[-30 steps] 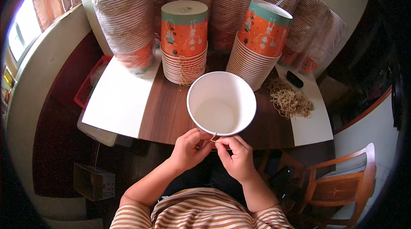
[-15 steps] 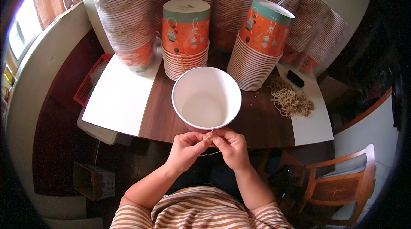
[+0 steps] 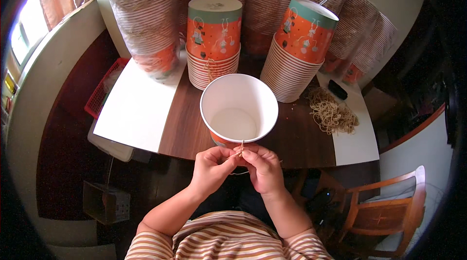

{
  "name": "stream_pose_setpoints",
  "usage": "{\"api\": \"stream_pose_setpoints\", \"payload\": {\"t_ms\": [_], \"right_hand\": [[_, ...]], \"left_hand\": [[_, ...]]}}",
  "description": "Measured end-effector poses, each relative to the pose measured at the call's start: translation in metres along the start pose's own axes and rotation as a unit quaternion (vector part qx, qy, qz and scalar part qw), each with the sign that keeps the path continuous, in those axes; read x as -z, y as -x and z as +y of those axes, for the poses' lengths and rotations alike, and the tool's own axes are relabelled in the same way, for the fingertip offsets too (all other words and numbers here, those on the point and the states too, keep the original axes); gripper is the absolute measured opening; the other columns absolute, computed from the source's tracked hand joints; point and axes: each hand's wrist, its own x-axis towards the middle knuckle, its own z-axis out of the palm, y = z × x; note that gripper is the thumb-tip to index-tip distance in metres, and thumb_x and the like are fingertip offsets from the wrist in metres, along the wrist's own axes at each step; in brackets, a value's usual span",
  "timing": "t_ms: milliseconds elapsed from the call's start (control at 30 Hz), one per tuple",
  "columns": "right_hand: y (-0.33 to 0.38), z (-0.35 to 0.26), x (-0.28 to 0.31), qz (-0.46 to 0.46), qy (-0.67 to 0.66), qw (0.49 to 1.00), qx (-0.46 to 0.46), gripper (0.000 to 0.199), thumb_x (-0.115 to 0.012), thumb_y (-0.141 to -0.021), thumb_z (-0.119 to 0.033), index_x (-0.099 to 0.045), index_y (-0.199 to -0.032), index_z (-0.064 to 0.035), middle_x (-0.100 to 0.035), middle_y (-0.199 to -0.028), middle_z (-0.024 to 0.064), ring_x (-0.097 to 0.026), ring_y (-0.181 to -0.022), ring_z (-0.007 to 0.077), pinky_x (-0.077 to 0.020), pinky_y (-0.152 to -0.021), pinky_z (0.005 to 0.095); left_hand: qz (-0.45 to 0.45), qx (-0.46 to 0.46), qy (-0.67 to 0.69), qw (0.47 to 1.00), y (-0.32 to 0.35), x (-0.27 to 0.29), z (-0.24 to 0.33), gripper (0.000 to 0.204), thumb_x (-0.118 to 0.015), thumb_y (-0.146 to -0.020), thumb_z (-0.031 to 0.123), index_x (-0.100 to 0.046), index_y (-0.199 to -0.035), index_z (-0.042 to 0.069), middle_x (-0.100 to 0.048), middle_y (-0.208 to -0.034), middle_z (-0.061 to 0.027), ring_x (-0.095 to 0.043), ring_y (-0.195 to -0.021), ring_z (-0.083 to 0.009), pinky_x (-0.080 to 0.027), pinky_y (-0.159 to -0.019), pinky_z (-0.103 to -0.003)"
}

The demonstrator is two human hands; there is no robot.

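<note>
A large white-lined paper bucket [image 3: 262,102], orange on the outside, stands upright with its mouth toward me near the table's front edge. A thin beige cord [image 3: 242,147] rises at its near rim. My left hand [image 3: 208,168] pinches the cord between thumb and fingers just below that rim. Close beside it, my right hand [image 3: 265,171] pinches the same cord, thumb on top. A loop of the cord hangs beneath the hands. The fingers hide how the cord meets the bucket wall.
Behind stand two upside-down stacks of orange-and-green buckets, a left stack [image 3: 214,31] and a right stack [image 3: 306,31]. Tall plastic-wrapped stacks [image 3: 143,12] line the back. Tangled cords [image 3: 333,114] lie at right beside a black object [image 3: 337,90]. A wooden chair [image 3: 384,211] stands lower right.
The whole view has shifted slightly, with the bucket and stacks a little farther right. Both hands keep pinching the cord, and the fingers have moved a little around it.
</note>
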Motion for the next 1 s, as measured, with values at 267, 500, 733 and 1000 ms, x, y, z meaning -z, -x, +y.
{"api": "stream_pose_setpoints", "payload": {"t_ms": [267,500,733,1000], "right_hand": [[0.000,0.001,-0.001,0.020,-0.033,0.999,-0.022,0.016,-0.057,-0.088,-0.010,-0.067,-0.096,-0.0006,-0.067,-0.096,0.0098,-0.063,-0.086,0.0163,-0.0508,-0.080,0.0315],[0.002,0.000,-0.003,0.027,-0.017,0.999,-0.030,0.017,-0.057,-0.089,-0.011,-0.067,-0.100,-0.0018,-0.068,-0.098,0.0085,-0.062,-0.085,0.0136,-0.0497,-0.077,0.0276],[0.004,0.001,-0.001,0.022,-0.011,0.999,-0.026,0.021,-0.060,-0.089,-0.015,-0.066,-0.104,-0.0020,-0.067,-0.095,0.0051,-0.061,-0.082,0.0099,-0.0492,-0.076,0.0242],[0.004,0.001,-0.006,0.038,0.022,0.999,-0.007,0.018,-0.057,-0.089,-0.013,-0.067,-0.100,-0.0018,-0.068,-0.094,0.0060,-0.060,-0.079,0.0093,-0.0487,-0.071,0.0238]], "left_hand": [[0.083,-0.226,-0.230,0.943,0.003,-0.006,-0.002,0.011,-0.069,-0.076,0.002,-0.064,-0.085,0.001,-0.062,-0.074,-0.0056,-0.056,-0.061,-0.0060,-0.045,-0.051,-0.020],[0.079,-0.487,-0.346,0.798,-0.009,0.002,-0.009,0.030,-0.070,-0.067,-0.006,-0.064,-0.095,0.002,-0.062,-0.083,-0.0102,-0.061,-0.069,-0.0212,-0.051,-0.054,-0.029],[0.074,-0.510,-0.371,0.773,-0.012,0.003,-0.006,0.026,-0.070,-0.067,-0.005,-0.065,-0.093,0.000,-0.063,-0.079,-0.0123,-0.063,-0.067,-0.0216,-0.053,-0.055,-0.029],[0.067,-0.516,-0.377,0.766,-0.012,0.004,-0.002,0.023,-0.069,-0.067,-0.006,-0.064,-0.089,0.000,-0.062,-0.077,-0.0109,-0.061,-0.063,-0.0206,-0.051,-0.052,-0.028]]}}
